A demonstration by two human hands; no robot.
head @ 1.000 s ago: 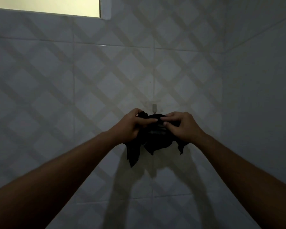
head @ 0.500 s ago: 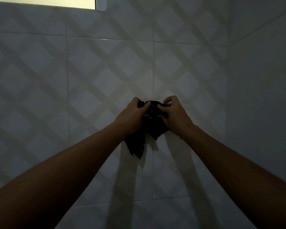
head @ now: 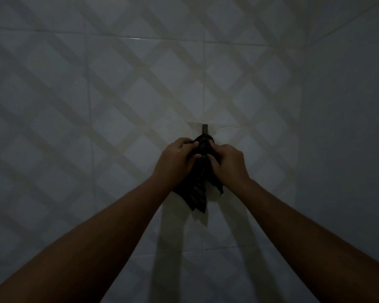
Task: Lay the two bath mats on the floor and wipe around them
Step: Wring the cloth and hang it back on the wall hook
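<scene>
I see both arms stretched forward, level. Left hand (head: 176,159) and right hand (head: 230,164) each clutch the dark cloth (head: 197,190), fingers curled into it, just under the wall hook (head: 204,129). Its loose end hangs against the tiled wall (head: 118,88).

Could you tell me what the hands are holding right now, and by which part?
The left hand and right hand both hold a dark cloth by its bunched top, just below the wall hook.
</scene>
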